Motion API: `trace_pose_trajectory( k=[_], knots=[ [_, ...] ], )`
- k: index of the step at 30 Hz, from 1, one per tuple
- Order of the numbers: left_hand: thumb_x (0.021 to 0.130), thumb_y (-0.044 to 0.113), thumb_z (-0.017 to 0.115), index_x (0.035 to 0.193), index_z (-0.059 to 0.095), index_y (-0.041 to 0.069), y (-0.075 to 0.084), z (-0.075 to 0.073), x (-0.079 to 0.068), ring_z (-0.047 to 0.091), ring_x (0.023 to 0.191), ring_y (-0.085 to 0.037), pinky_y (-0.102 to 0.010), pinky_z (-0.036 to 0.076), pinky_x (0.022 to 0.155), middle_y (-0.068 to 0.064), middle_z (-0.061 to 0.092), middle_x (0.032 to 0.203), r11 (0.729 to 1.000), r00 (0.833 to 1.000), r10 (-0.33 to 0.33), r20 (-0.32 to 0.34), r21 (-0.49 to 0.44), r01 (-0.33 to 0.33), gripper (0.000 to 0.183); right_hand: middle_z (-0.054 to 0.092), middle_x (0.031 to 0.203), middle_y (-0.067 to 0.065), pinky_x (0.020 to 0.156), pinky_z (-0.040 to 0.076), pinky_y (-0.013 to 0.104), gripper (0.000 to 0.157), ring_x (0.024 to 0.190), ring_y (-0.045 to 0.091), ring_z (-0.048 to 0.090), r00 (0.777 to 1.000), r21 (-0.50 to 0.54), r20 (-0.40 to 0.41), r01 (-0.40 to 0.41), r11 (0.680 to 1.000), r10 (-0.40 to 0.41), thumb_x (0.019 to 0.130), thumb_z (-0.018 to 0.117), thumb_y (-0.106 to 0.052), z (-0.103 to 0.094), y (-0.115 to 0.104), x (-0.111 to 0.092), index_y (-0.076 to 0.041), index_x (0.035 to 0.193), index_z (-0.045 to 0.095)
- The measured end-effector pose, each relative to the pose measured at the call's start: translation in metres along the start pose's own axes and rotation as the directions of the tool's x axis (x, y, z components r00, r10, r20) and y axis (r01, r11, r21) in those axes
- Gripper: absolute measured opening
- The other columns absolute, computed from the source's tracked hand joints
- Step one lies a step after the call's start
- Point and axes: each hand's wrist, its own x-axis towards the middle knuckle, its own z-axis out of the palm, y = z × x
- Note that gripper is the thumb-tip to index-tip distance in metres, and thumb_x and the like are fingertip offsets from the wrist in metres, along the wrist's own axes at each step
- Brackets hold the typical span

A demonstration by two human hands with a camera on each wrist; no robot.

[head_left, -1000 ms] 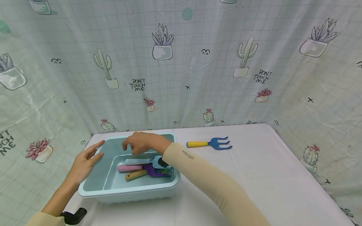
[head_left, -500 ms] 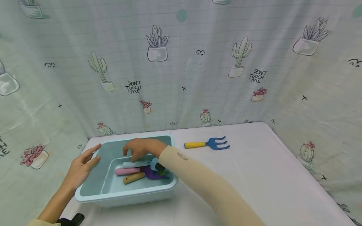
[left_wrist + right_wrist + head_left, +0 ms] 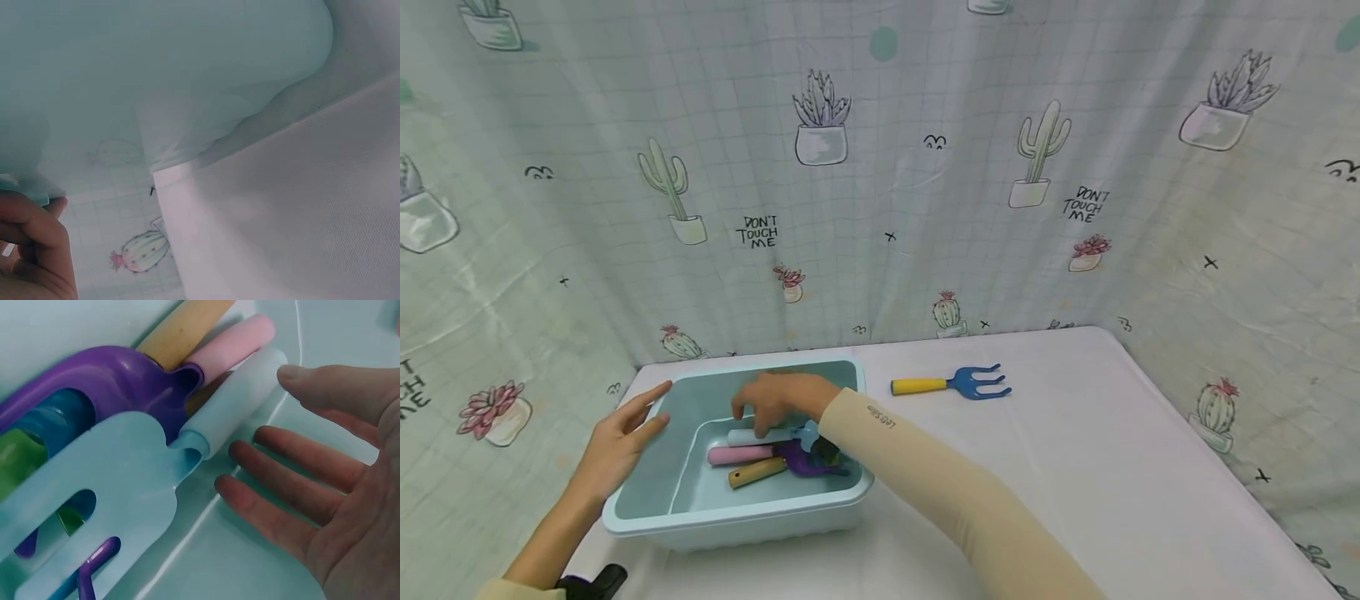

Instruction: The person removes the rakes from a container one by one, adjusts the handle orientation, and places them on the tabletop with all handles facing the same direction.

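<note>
A pale blue plastic bin point(image 3: 730, 521) stands at the table's left side, with several small garden tools inside. My left hand point(image 3: 617, 442) grips its left rim; in the left wrist view, curled fingers point(image 3: 37, 231) lie at the rim's edge. My right hand point(image 3: 778, 398) reaches down into the bin, palm toward a light blue hand fork point(image 3: 125, 469). Its fingers are spread beside the pale handle, and the thumb tip point(image 3: 297, 381) is right at the handle's end. Next to it lie a purple hand fork point(image 3: 119, 378) with a pink handle and a tan-handled tool point(image 3: 756, 472).
A blue hand fork point(image 3: 951, 382) with a yellow handle lies on the white table point(image 3: 1037, 467), right of the bin. Cactus-print cloth point(image 3: 880, 192) hangs behind and on both sides. Inside the bin, a green piece point(image 3: 22, 462) shows under the purple fork.
My right hand has lowered toward the light blue fork's handle inside the bin. My left hand stays at the left rim. The view has shifted slightly.
</note>
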Motion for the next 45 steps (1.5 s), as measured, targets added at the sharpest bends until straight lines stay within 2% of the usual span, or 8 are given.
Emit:
trace_pose_trajectory(
  k=[8,16,22,27,35,41,45],
  knots=[
    [0.100,0.040,0.048,0.152,0.029,0.018,0.002,0.003,0.000,0.019,0.142,-0.049,-0.073,0.028,0.101,-0.017,0.024,0.158,1.000,1.000,0.007,0.000,-0.013,-0.007,0.060,0.055,0.129,-0.012,0.075,0.046,0.022,0.044,0.097,0.007,0.050,1.000,-0.012,0.013,-0.009,1.000,0.009,0.087,0.070,-0.018,0.002,0.003,-0.004,-0.028,0.128,0.058],
    [0.100,0.039,0.048,0.152,0.030,0.018,0.002,0.002,-0.002,0.019,0.143,-0.048,-0.073,0.027,0.100,-0.018,0.024,0.158,1.000,1.000,0.005,-0.002,-0.018,-0.005,0.059,0.054,0.127,-0.013,0.077,0.047,0.024,0.047,0.098,0.007,0.051,0.997,-0.007,0.049,-0.062,0.998,0.063,0.084,0.073,-0.018,0.006,0.003,-0.007,-0.033,0.125,0.059],
    [0.100,0.039,0.048,0.152,0.030,0.018,0.002,-0.001,-0.002,0.020,0.142,-0.049,-0.073,0.028,0.100,-0.018,0.025,0.157,1.000,1.000,0.016,-0.006,-0.009,-0.016,0.059,0.056,0.123,-0.010,0.069,0.052,0.025,0.048,0.092,0.009,0.055,0.992,0.053,0.078,-0.103,0.993,0.099,0.085,0.072,-0.014,0.008,0.002,-0.006,-0.032,0.127,0.057],
    [0.100,0.040,0.048,0.152,0.030,0.018,0.003,-0.001,-0.003,0.020,0.142,-0.049,-0.073,0.029,0.100,-0.018,0.025,0.157,1.000,1.000,0.016,-0.003,-0.008,-0.016,0.059,0.055,0.124,-0.009,0.068,0.053,0.025,0.051,0.093,0.007,0.056,0.988,0.077,0.095,-0.129,0.989,0.121,0.086,0.071,-0.011,0.009,0.001,-0.004,-0.033,0.129,0.055],
    [0.100,0.039,0.048,0.152,0.030,0.018,0.005,-0.001,-0.003,0.021,0.142,-0.049,-0.072,0.029,0.100,-0.018,0.025,0.157,1.000,1.000,0.015,-0.005,-0.003,-0.015,0.059,0.049,0.123,-0.010,0.053,0.045,0.023,0.062,0.076,0.010,0.053,0.995,0.021,0.067,-0.078,0.997,0.076,0.086,0.068,-0.005,0.012,-0.001,0.002,-0.043,0.131,0.050],
    [0.100,0.039,0.048,0.152,0.031,0.017,0.004,-0.001,-0.005,0.023,0.141,-0.049,-0.071,0.030,0.100,-0.018,0.026,0.157,1.000,1.000,0.018,-0.005,0.001,-0.018,0.058,0.049,0.127,-0.012,0.053,0.043,0.022,0.061,0.075,0.009,0.052,0.996,-0.002,0.049,-0.069,0.998,0.069,0.088,0.067,-0.007,0.013,-0.005,0.003,-0.045,0.132,0.050],
    [0.100,0.038,0.048,0.152,0.031,0.018,0.005,-0.002,-0.005,0.022,0.141,-0.050,-0.072,0.029,0.100,-0.018,0.026,0.157,1.000,1.000,0.017,-0.003,-0.001,-0.017,0.058,0.049,0.126,-0.012,0.053,0.045,0.023,0.063,0.069,0.009,0.051,0.995,0.040,0.051,-0.084,0.996,0.082,0.087,0.068,-0.006,0.010,-0.007,0.003,-0.047,0.131,0.050]
  ],
)
